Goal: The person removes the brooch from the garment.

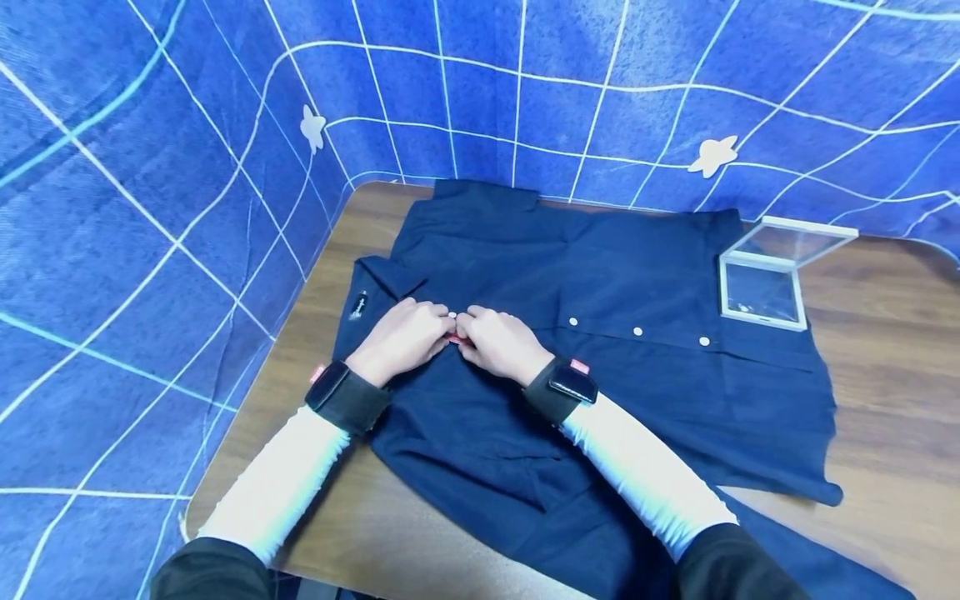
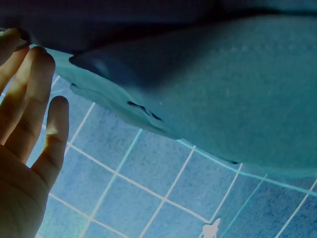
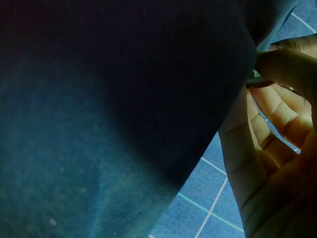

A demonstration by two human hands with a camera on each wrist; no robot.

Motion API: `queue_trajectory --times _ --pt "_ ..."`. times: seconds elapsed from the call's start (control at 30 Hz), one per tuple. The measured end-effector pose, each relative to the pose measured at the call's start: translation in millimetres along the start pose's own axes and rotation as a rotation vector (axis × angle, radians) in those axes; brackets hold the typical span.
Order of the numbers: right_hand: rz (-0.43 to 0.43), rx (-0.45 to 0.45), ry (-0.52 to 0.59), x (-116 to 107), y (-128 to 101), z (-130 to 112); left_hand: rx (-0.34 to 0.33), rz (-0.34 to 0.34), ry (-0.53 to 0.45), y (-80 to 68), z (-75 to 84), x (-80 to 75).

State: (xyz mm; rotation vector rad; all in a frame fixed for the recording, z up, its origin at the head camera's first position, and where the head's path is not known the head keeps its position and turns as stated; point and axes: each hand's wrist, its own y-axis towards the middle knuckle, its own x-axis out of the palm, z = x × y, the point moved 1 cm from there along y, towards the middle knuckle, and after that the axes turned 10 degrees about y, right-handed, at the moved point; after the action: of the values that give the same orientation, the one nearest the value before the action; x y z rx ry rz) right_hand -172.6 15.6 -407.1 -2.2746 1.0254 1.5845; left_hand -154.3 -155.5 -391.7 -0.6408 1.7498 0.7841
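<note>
The right hand (image 1: pixel 498 342) is pinching a small red object (image 1: pixel 453 339); the left hand (image 1: pixel 407 333) is meeting it, grip unclear. Both are working, seemingly mid-step, on a navy cloth shirt (image 1: pixel 495 267) lying on the brown wooden table (image 1: pixel 900 400); three round white buttons (image 1: pixel 637 332) are showing untouched.

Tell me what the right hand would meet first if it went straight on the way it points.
Most likely the left hand, which is just ahead over the navy shirt; depth is hard to judge, so it might brush the shirt first.
</note>
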Motion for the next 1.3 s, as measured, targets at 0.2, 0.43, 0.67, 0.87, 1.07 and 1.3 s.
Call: queue_trajectory --times 0.2,0.43,0.67,0.87,1.07,1.3 --pt "-0.025 0.014 0.009 -0.5 -0.1 -0.7 0.015 0.003 -0.014 -0.9 1.0 -2.3" --pt "-0.071 0.09 -0.006 -1.5 -0.5 -2.9 0.025 0.015 0.015 -3.0 3.1 -2.2" --pt "-0.007 0.101 -0.048 -1.2 -1.9 -6.1 0.023 0.056 0.07 -3.6 4.5 -0.4" --pt "0.041 0.082 -0.019 -1.8 -1.7 -7.7 0.003 0.055 0.077 -4.1 5.3 1.3" --pt "0.055 0.058 0.022 -1.2 -1.4 -8.5 -0.019 0.033 0.064 -4.4 4.7 1.4" --pt "0.032 0.038 0.006 -0.6 -0.6 -9.5 -0.078 -0.017 0.08 -2.9 1.5 2.2"
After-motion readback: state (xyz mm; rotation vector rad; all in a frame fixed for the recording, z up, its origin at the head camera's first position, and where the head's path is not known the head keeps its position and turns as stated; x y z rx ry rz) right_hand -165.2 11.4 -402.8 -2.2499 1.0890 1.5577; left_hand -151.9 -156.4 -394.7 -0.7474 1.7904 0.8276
